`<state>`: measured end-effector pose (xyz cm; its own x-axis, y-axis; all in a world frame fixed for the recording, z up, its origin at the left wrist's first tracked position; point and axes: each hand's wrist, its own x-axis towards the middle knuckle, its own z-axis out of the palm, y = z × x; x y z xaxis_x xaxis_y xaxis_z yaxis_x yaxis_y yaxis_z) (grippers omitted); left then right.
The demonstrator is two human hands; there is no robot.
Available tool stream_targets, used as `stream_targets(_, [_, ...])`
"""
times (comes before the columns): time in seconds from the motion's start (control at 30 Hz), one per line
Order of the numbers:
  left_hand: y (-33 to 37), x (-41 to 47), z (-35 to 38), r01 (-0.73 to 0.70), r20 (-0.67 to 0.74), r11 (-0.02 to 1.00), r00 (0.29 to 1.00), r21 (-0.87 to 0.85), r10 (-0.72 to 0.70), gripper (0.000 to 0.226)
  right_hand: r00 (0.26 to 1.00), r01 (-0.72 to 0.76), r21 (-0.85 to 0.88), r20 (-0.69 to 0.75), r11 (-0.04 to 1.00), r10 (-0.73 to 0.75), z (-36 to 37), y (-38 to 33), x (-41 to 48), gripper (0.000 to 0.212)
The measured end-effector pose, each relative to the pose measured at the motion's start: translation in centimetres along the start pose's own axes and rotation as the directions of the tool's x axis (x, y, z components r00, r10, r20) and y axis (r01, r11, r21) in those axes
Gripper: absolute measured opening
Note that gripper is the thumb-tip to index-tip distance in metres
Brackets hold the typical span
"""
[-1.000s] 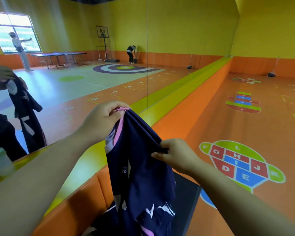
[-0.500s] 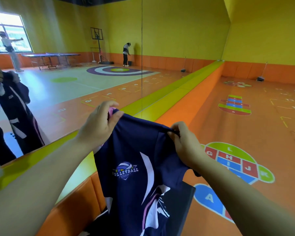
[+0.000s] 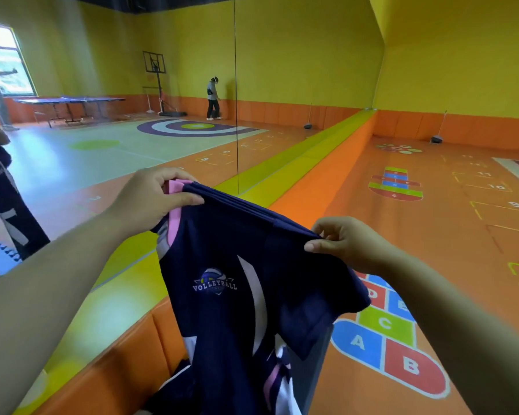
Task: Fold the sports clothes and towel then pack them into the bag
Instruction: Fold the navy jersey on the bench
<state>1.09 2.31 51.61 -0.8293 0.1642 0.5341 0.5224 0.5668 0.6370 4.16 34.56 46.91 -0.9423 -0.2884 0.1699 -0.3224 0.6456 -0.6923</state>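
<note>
A navy sports shirt (image 3: 246,301) with pink and white stripes and a "VOLLEYBALL" logo hangs in front of me, spread by its top edge. My left hand (image 3: 150,196) pinches its left shoulder near the pink trim. My right hand (image 3: 345,244) pinches the right shoulder between thumb and fingers. The shirt's lower part drops over a dark surface (image 3: 315,369) below; more dark cloth (image 3: 177,384) lies at the bottom edge. No bag or towel can be made out.
An orange padded ledge with a green top (image 3: 297,172) runs along a wall mirror (image 3: 102,115) on the left. The mirror reflects a person, a table-tennis table and a basketball stand. Orange floor with a lettered hopscotch (image 3: 387,339) lies to the right.
My hands have moved apart, stretching the bunched shirt out flat so its logo faces me. The view has tilted slightly right.
</note>
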Motion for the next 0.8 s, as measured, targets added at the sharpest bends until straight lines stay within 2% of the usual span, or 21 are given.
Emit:
stream_targets(0.17, [0.8, 0.4, -0.2, -0.043, 0.0, 0.997, 0.999, -0.067, 0.043, 0.026, 0.997, 0.028, 0.055, 0.066, 0.998, -0.032, -0.3, -0.3, -1.6, 0.011])
stream_targets(0.27, [1.0, 0.9, -0.7, -0.048, -0.013, 0.994, 0.999, -0.101, 0.047, 0.024, 0.988, 0.016, 0.129, 0.151, 0.991, -0.035, -1.0, -0.7, -2.5, 0.018])
stream_targets(0.37, [0.8, 1.4, -1.2, -0.006, 0.071, 0.994, 0.997, -0.112, 0.014, 0.025, 0.982, -0.013, 0.116, 0.191, 0.993, -0.009, -1.9, -0.4, -2.7, 0.01])
stream_targets(0.47, [-0.3, 2.4, -0.6, 0.04, 0.233, 0.999, 0.972, -0.022, -0.034, 0.036, 0.989, -0.051, -0.022, 0.134, 0.998, 0.054, -1.8, 1.1, -1.3, 0.01])
stream_targets(0.6, [-3.1, 4.6, 2.4, 0.02, 0.335, 0.974, 0.937, 0.225, -0.097, 0.027, 0.981, -0.141, -0.274, 0.087, 0.951, 0.171, -1.6, 4.9, 2.1, 0.013])
stream_targets(0.7, [-5.4, 6.9, 6.3, 0.036, 0.311, 0.959, 0.942, 0.281, -0.127, 0.02, 0.965, -0.227, -0.428, 0.02, 0.875, 0.261, -1.4, 8.7, 5.6, 0.018])
stream_targets(0.8, [-6.4, 9.7, 9.8, 0.055, 0.208, 0.958, 0.971, 0.283, -0.117, 0.016, 0.937, -0.348, -0.469, -0.158, 0.812, 0.31, -1.7, 11.9, 8.9, 0.02])
